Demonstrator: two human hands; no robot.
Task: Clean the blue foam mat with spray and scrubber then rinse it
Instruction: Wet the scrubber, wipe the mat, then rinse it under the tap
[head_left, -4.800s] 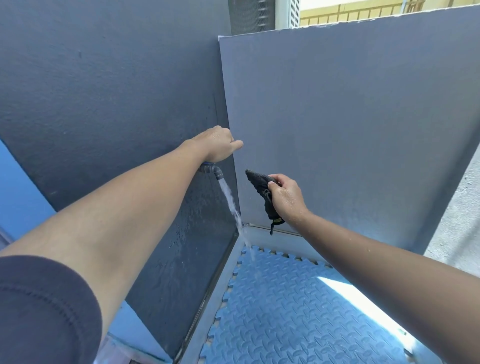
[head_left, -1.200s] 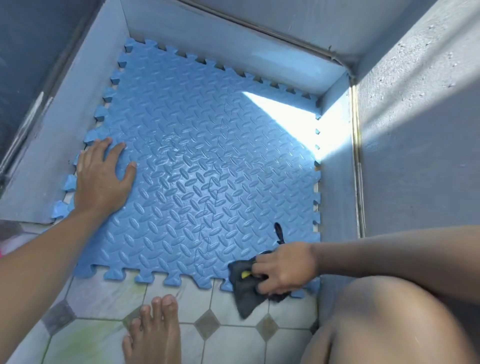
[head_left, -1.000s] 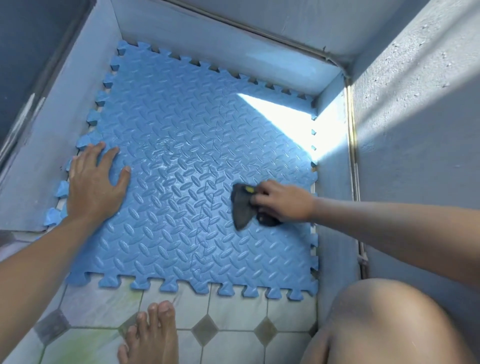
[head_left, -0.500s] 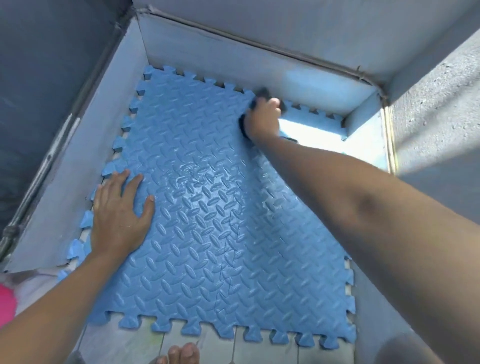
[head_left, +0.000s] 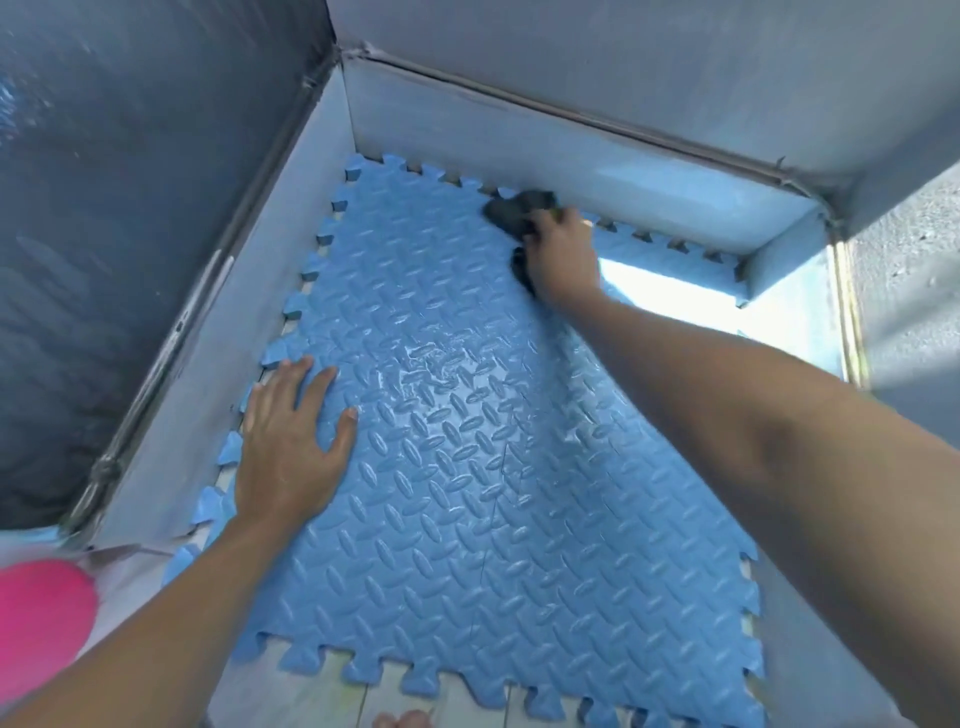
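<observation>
The blue foam mat (head_left: 467, 493) with a diamond-plate texture and jigsaw edges lies flat on the floor in a grey corner. Its middle glistens wet. My left hand (head_left: 291, 447) presses flat on the mat near its left edge, fingers spread. My right hand (head_left: 563, 254) reaches to the mat's far edge and grips a dark scrubber (head_left: 511, 213), which rests on the mat by the back curb. No spray bottle is in view.
Grey walls (head_left: 130, 234) and a low pale curb (head_left: 545, 150) enclose the mat on the left, back and right. A sunlit patch (head_left: 675, 296) falls at the far right. A pink object (head_left: 41, 613) sits at the lower left. Tiled floor (head_left: 311, 696) and toes show at the bottom.
My right hand carried the scrubber from the mat's near edge across to the far edge, shifting slightly left there. My left hand stays pressed on the mat. Earlier, I was at the tap.
</observation>
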